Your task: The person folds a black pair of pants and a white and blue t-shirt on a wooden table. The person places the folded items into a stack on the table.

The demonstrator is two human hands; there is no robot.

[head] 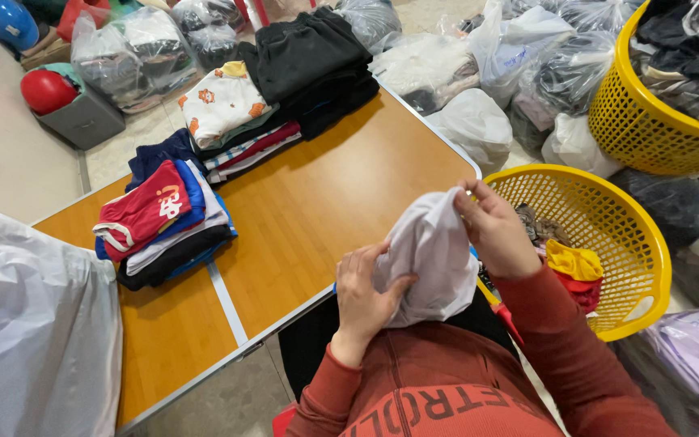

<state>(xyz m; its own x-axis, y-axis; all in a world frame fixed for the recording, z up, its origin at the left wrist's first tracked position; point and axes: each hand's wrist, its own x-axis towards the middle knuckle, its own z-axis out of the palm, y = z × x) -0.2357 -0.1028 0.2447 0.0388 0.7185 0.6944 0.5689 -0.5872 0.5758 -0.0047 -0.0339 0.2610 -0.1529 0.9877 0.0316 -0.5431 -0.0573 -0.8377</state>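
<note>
Garment: a pale grey-white garment (pixel 430 259) is held bunched in front of the chest, above the near edge of the bench (pixel 325 202), kept off the surface so the cloth can be worked between both hands
Left hand: the left hand (pixel 363 298) is placed low on the garment's left side; its fingers (pixel 386 285) are curled and pressed into the cloth, with the thumb tucked against a fold, so the bundle is gripped from below
Right hand: the right hand (pixel 495 231) is raised at the garment's top right corner; the fingers are pinched on the upper edge, seemingly so the cloth is drawn upward and taut
Near basket: a yellow basket (pixel 608 243) is set just beside the right elbow, with yellow and red clothes lying in it, within easy reach
Folded stacks: a stack topped by a red shirt (pixel 143 210) is laid on the left of the bench, well apart from the hands; a second stack with a printed white garment (pixel 220 105) and dark folded clothes (pixel 309 61) is kept at the far end
Surroundings: a white sack (pixel 34 324) is seen at the left, a second yellow basket (pixel 649 121) and clear bags of clothing (pixel 519 57) beyond
</note>
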